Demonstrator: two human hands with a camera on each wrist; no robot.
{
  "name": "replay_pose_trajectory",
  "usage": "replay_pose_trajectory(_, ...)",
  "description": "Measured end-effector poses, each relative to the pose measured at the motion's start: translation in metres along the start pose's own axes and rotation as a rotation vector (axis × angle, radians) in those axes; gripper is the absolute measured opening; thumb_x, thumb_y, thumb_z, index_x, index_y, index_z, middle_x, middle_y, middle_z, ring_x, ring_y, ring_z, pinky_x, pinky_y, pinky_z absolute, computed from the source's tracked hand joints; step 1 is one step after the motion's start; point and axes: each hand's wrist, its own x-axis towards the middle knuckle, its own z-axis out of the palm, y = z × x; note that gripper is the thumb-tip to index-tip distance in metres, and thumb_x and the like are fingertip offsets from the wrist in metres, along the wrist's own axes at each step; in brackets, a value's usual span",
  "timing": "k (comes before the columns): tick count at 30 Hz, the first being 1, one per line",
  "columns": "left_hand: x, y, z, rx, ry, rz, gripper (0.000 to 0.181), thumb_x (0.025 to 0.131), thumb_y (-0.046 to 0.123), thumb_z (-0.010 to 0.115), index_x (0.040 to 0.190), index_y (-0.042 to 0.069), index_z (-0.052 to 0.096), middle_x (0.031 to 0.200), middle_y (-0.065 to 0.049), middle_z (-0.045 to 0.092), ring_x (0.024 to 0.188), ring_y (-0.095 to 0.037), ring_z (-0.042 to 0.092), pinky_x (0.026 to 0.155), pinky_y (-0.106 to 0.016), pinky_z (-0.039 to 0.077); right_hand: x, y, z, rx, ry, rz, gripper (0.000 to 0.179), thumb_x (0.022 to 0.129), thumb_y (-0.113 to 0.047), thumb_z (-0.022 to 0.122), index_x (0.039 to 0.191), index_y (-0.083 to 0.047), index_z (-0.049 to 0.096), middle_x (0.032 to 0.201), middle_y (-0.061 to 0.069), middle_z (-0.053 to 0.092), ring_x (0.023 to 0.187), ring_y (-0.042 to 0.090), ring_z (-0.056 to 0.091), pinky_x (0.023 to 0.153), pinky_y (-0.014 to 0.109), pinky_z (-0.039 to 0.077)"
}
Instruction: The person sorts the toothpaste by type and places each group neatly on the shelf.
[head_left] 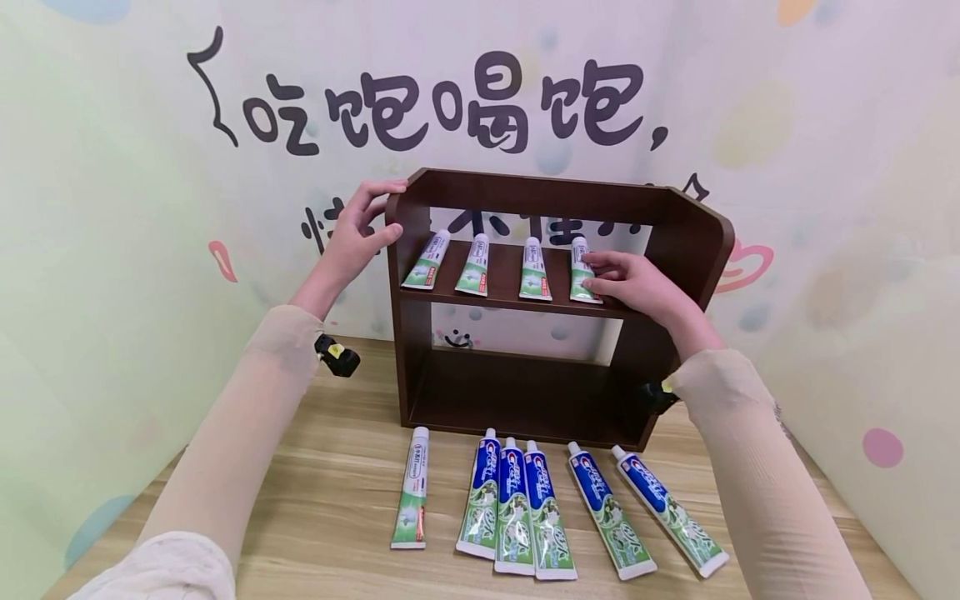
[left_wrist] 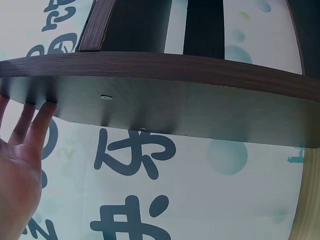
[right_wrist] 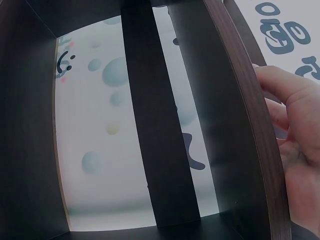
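Note:
My left hand (head_left: 358, 237) rests against the left side panel of a dark brown two-tier shelf (head_left: 517, 310), its fingertips touching the panel's outer face in the left wrist view. My right hand (head_left: 637, 283) is at the upper tier, thumb and fingertips on the right part of a white-and-green toothpaste tube (head_left: 578, 279). That tube is the rightmost of a row, beside a second tube (head_left: 533, 275), a third tube (head_left: 474, 271) and a leftmost, tilted tube (head_left: 427, 265), all caps to the back. In the right wrist view the shelf board hides the tube and the fingertips.
On the wooden table (head_left: 322, 492) before the shelf lies another white-and-green tube (head_left: 409, 492). Several blue-and-green toothpaste tubes lie to its right, some overlapping, the rightmost tube (head_left: 670, 512) slanted. A printed curtain (head_left: 225, 183) hangs behind the shelf.

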Motion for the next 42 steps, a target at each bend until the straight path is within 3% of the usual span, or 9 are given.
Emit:
replay_pose_trajectory(12, -0.0003, -0.0004, 0.0000, -0.003, -0.005, 0.003, 0.047, 0.087, 0.006, 0.059, 0.132, 0.001, 0.051, 0.151, -0.017, 0.044, 0.140, -0.040, 0.039, 0.105, -0.024, 0.041, -0.0002, 0.0007, 0.0002, -0.005, 0.006, -0.003, 0.058, 0.094, -0.035, 0.063, 0.147, -0.018, 0.046, 0.148, 0.017, 0.048, 0.127, 0.033, 0.048, 0.109, 0.050, 0.041)
replay_pose_trajectory(26, -0.0007, 0.0007, 0.0007, 0.014, 0.003, 0.020, 0.048, 0.087, 0.003, 0.058, 0.133, -0.005, 0.048, 0.149, -0.017, 0.046, 0.140, -0.024, 0.043, 0.111, -0.028, 0.038, 0.0005, 0.0036, 0.0013, -0.034, 0.024, -0.010, 0.053, 0.096, -0.033, 0.060, 0.146, -0.021, 0.048, 0.148, 0.016, 0.048, 0.123, 0.031, 0.047, 0.104, 0.046, 0.043)
replay_pose_trajectory(32, -0.0010, 0.0010, 0.0008, 0.016, -0.004, 0.001, 0.047, 0.087, -0.001, 0.056, 0.133, -0.001, 0.049, 0.151, -0.017, 0.044, 0.141, -0.029, 0.041, 0.109, -0.027, 0.039, -0.0001, 0.0050, 0.0023, -0.027, 0.024, -0.015, 0.054, 0.096, -0.034, 0.060, 0.146, -0.020, 0.048, 0.147, 0.016, 0.048, 0.123, 0.030, 0.047, 0.101, 0.042, 0.044)
replay_pose_trajectory(42, -0.0006, 0.0005, 0.0005, 0.017, -0.001, 0.007, 0.047, 0.086, -0.002, 0.056, 0.133, -0.002, 0.049, 0.150, -0.018, 0.044, 0.139, -0.020, 0.044, 0.109, -0.025, 0.039, 0.0000, 0.0045, 0.0020, -0.023, 0.029, -0.024, 0.055, 0.095, -0.036, 0.062, 0.146, -0.018, 0.049, 0.145, 0.016, 0.051, 0.122, 0.030, 0.050, 0.100, 0.040, 0.044)
